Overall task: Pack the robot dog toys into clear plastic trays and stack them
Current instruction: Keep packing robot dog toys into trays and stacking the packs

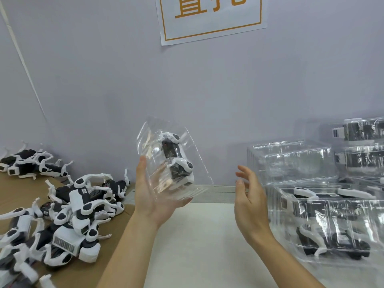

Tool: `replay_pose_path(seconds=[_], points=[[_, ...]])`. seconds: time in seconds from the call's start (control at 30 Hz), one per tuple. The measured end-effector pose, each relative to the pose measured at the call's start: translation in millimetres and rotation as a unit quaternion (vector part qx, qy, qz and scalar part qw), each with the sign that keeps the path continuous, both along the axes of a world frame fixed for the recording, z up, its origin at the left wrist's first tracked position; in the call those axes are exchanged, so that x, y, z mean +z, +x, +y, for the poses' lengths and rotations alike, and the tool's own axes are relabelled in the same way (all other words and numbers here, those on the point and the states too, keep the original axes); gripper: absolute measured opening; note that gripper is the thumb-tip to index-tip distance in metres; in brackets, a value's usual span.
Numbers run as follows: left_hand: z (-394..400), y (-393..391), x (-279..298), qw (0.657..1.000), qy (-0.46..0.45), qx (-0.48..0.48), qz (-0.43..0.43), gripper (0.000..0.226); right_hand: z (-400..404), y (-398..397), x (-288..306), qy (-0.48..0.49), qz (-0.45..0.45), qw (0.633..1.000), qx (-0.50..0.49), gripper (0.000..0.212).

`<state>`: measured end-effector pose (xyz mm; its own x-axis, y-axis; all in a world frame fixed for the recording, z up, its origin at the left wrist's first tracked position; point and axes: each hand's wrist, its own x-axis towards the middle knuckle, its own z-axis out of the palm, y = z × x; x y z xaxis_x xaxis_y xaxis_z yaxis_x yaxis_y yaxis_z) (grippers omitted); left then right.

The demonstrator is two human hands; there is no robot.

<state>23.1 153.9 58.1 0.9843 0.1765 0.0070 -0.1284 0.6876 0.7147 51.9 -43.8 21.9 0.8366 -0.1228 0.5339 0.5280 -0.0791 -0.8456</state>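
Left hand fingers cup packed tray; right hand fingers released, apart.

Your left hand holds a clear tray up above the worktop, tilted, with a black-and-white robot dog toy inside it. Your right hand hangs just beside the tray, fingers loosely spread, touching nothing. A heap of loose toys lies on cardboard at your left. Stacked packed trays stand at your right.
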Motion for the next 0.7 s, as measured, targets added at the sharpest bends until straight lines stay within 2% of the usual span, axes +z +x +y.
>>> replay_pose_path(seconds=[0.1, 0.27, 0.4, 0.57, 0.7], points=[[0, 0, -2, 0.996, -0.070, -0.042, -0.023, 0.084, 2, -2, 2, -0.019, -0.040, 0.999, -0.016, 0.032], [-1, -1, -5, 0.993, 0.067, -0.088, -0.045, 0.075, 6, -8, 7, -0.082, -0.170, 0.980, -0.063, 0.030], [-10, -4, -5, 0.980, 0.129, -0.137, -0.067, 0.073, 10, -12, 6, -0.129, -0.250, 0.959, -0.035, 0.027], [-10, -7, -7, 0.982, 0.116, -0.127, -0.081, 0.070, 11, -12, 6, -0.166, -0.303, 0.938, -0.027, 0.026], [-9, -6, -11, 0.982, 0.066, -0.142, -0.101, 0.076, 12, -15, 7, -0.178, -0.335, 0.925, -0.027, 0.027]])
